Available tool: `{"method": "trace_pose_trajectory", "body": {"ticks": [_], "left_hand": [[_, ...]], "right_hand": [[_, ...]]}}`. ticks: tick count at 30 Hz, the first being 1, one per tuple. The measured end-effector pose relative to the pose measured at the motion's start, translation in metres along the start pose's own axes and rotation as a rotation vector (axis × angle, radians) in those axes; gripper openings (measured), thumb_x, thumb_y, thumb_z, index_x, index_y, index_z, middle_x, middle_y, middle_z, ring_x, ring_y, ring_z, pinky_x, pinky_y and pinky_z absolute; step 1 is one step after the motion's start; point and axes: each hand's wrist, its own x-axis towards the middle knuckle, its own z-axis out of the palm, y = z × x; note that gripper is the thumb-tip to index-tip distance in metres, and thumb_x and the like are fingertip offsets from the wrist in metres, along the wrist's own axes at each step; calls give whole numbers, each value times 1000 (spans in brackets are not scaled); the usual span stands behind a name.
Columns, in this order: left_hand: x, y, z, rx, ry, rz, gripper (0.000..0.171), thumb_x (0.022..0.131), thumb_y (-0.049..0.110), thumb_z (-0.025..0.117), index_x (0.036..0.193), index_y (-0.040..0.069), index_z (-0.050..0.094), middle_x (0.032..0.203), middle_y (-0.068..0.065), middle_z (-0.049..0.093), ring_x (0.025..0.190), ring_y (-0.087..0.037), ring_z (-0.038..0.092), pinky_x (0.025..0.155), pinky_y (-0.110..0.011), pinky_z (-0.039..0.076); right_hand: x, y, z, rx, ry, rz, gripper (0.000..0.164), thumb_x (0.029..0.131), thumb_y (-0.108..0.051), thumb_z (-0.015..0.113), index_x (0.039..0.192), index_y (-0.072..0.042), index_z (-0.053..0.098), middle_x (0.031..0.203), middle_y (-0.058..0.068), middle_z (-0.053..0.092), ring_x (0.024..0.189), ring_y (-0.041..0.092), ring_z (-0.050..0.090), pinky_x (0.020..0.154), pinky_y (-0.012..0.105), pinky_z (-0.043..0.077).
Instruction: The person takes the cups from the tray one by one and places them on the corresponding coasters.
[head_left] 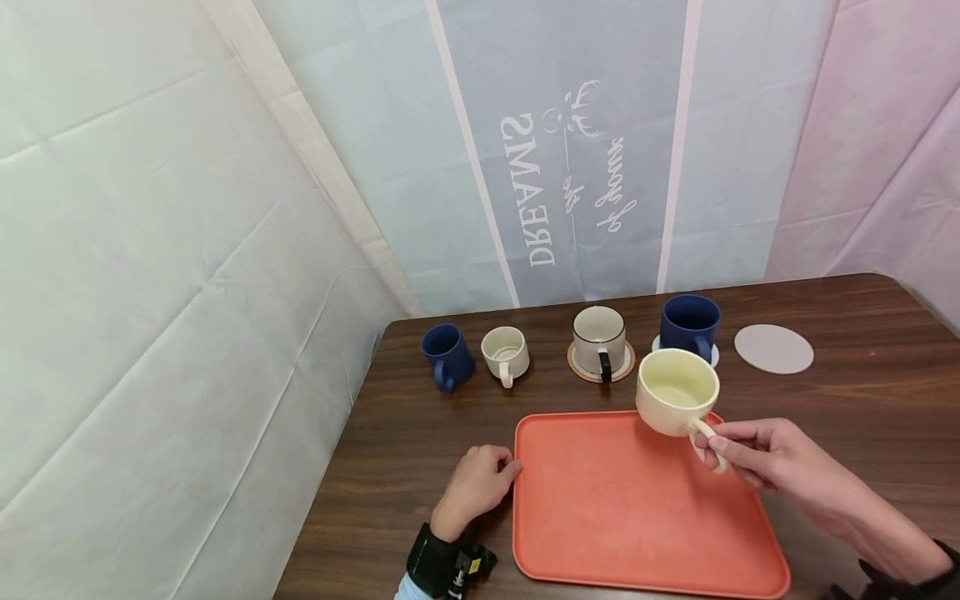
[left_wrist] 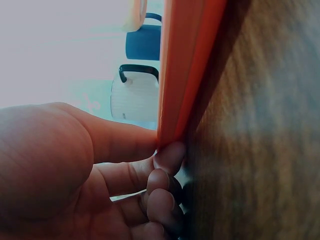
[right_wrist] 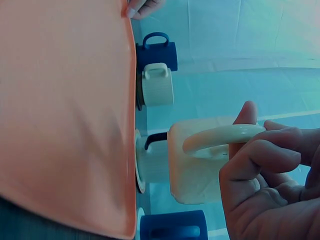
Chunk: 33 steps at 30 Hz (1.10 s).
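Observation:
My right hand [head_left: 772, 454] pinches the handle of a pale yellow mug [head_left: 675, 392], which is held up over the far right part of an orange tray [head_left: 637, 508]. The right wrist view shows fingers curled through the loop of the mug's handle [right_wrist: 220, 137]. At the tray's left edge, my left hand [head_left: 476, 483] pinches the rim. Seen from the left wrist, the thumb [left_wrist: 125, 145] lies against the tray's side [left_wrist: 180, 75], and the fingertips [left_wrist: 170, 157] bend under it.
Behind the tray, from left to right, stand a blue mug [head_left: 447, 358], a small white mug [head_left: 506, 354], a white mug with a black handle [head_left: 598, 337] on a coaster, and another blue mug [head_left: 690, 321] on a coaster. A bare pale coaster [head_left: 774, 348] lies at the right.

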Motion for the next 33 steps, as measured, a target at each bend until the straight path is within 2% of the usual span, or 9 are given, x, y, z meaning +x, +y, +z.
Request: {"method": "trace_pose_trajectory", "body": {"ticks": [11, 20, 22, 27, 30, 33], "left_hand": [[0, 1, 0, -3, -1, 0, 33, 105, 22, 67, 72, 20, 64, 57, 11, 45, 51, -6, 44, 53, -23, 34], [-1, 1, -1, 4, -3, 8, 32, 105, 22, 67, 73, 20, 64, 57, 10, 44, 52, -6, 44, 53, -24, 34], [-1, 1, -1, 5, -1, 9, 32, 105, 22, 67, 73, 20, 64, 57, 11, 44, 52, -6, 44, 53, -24, 34], [0, 1, -1, 4, -3, 4, 32, 105, 22, 66, 73, 20, 65, 58, 11, 44, 53, -6, 44, 53, -24, 34], [0, 1, -1, 2, -5, 1, 31, 105, 21, 67, 74, 20, 65, 58, 10, 45, 53, -6, 44, 54, -24, 34], [0, 1, -1, 3, -5, 1, 31, 105, 21, 67, 74, 20, 65, 58, 10, 45, 54, -6, 45, 54, -24, 35]], "right_hand": [[-2, 1, -14, 29, 69, 44, 30, 112, -3, 47, 113, -10, 77, 92, 0, 72, 59, 32, 29, 50, 39, 22], [-7, 1, -24, -2, 167, 94, 31, 112, -6, 49, 112, -13, 79, 90, 0, 70, 61, 27, 38, 56, 40, 22], [-8, 0, -27, -9, 187, 96, 30, 112, -7, 49, 112, -11, 78, 90, 0, 70, 61, 26, 38, 56, 41, 23], [-11, 1, -32, 8, 211, 62, 32, 113, -5, 47, 112, -10, 78, 91, -1, 70, 62, 26, 35, 57, 41, 22], [-13, 0, -35, 26, 221, 44, 35, 113, -3, 46, 114, -14, 79, 92, -2, 71, 63, 23, 37, 58, 40, 22], [-15, 0, -37, 53, 232, 34, 35, 112, -2, 46, 114, -13, 79, 96, -4, 73, 63, 20, 41, 58, 40, 22]]}}
